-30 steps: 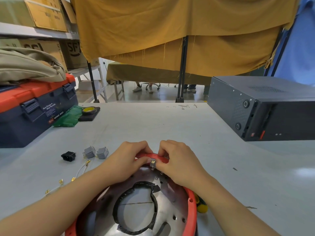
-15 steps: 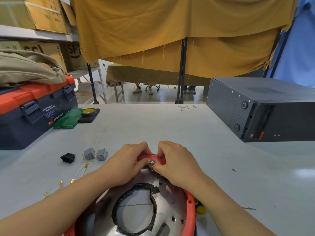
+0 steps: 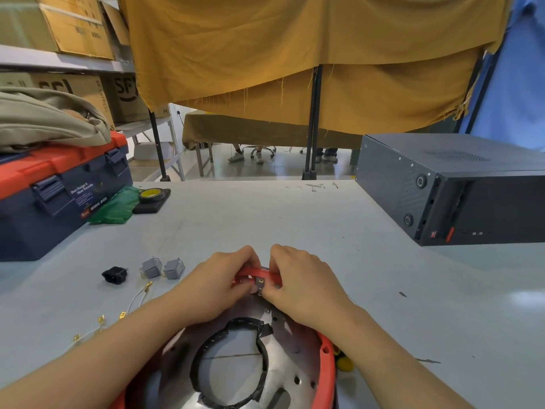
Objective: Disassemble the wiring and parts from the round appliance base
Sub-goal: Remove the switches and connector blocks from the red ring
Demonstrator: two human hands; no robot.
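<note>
The round base (image 3: pixel 323 364) is seen at the near edge of the bench (image 3: pixel 265 219), its red rim towards the viewer's right and its metal plate, with a black-edged cutout, facing up. At the far side of the rim a small part with metal tabs (image 3: pixel 260 286) is set in the red plastic. The left hand (image 3: pixel 218 283) is curled over the rim from the left, its fingers closed on the rim and touching the part; the right hand (image 3: pixel 300 284) is curled from the right, its fingertips pinched on the same part.

Compared with a second ago, little is altered: both hands are kept on the same spot, drawn slightly closer together, and the part is not yet freed (it appears still seated in the rim). This is judged to be a stubborn clip or snap fit being worked loose, so the step remains unfinished.

Parts already removed are laid on the bench to the left: a black socket (image 3: pixel 114 274), two grey switches (image 3: pixel 162 268) and white wires with brass ends (image 3: pixel 124 308). A toolbox (image 3: pixel 59 193) stands at the far left and a dark metal case (image 3: pixel 460 187) at the far right, both well apart from the work.
</note>
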